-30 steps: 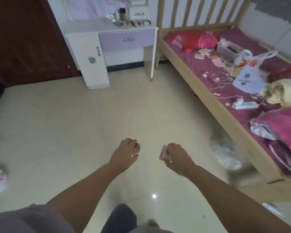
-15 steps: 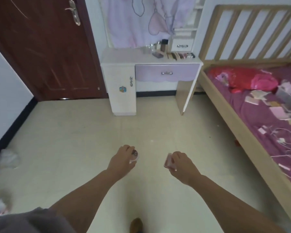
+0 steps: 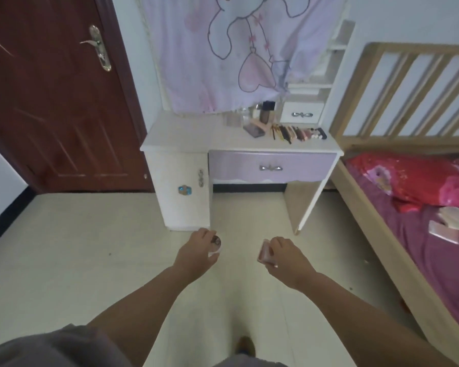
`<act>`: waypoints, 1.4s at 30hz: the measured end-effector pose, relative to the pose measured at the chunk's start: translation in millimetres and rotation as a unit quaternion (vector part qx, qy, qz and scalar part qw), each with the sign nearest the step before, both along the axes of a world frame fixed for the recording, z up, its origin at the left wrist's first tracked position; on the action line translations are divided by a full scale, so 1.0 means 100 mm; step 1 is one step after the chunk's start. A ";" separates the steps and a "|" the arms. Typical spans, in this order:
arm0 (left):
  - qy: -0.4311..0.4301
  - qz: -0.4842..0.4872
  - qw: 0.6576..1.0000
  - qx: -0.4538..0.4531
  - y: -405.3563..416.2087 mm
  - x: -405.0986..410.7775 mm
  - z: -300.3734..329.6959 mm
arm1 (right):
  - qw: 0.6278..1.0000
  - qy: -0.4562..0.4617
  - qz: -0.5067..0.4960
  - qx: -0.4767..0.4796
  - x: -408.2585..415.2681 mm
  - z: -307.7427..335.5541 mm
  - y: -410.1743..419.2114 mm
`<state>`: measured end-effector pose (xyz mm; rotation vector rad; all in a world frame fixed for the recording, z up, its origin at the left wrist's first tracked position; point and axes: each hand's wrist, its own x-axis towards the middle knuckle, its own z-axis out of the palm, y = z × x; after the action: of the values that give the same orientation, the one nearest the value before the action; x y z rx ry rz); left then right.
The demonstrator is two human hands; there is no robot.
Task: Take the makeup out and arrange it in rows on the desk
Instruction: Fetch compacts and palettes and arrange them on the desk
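Bed [image 3: 419, 234] on the right w/ loose bits on the cover, prob the source pile. Counter [image 3: 186, 133] dead ahead, well apart from both hands, left half bare = room for more. Makeup row [image 3: 298, 133] already laid side by side along its right half, bottles [image 3: 265, 112] upright behind, so tall stuff sits at the back. Left hand [image 3: 196, 254] grip closed on a round compact [image 3: 215, 243]; right hand [image 3: 289, 260] grip closed on a pink case [image 3: 266, 252]. 1 item per hand, held low at mid-floor: carry phase, 2 pcs not yet placed.
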<state>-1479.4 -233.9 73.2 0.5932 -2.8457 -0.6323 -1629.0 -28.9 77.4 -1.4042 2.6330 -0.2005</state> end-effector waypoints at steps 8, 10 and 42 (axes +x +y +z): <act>-0.001 0.038 0.999 0.008 -0.94 -1.42 0.13 | 0.999 0.012 0.037 0.009 -1.69 0.20 -1.14; -0.010 0.042 0.999 0.015 -1.25 -1.74 0.10 | 0.999 0.001 0.039 -0.008 -1.99 0.17 -1.45; -0.130 -0.036 0.990 0.037 -4.08 -5.59 -0.56 | 0.990 -0.066 0.110 0.051 -5.31 -0.42 -4.65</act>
<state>-2038.1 -641.7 17.2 0.6299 -3.1099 -0.7230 -2159.6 -493.5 35.8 -1.5734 2.3275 -0.1266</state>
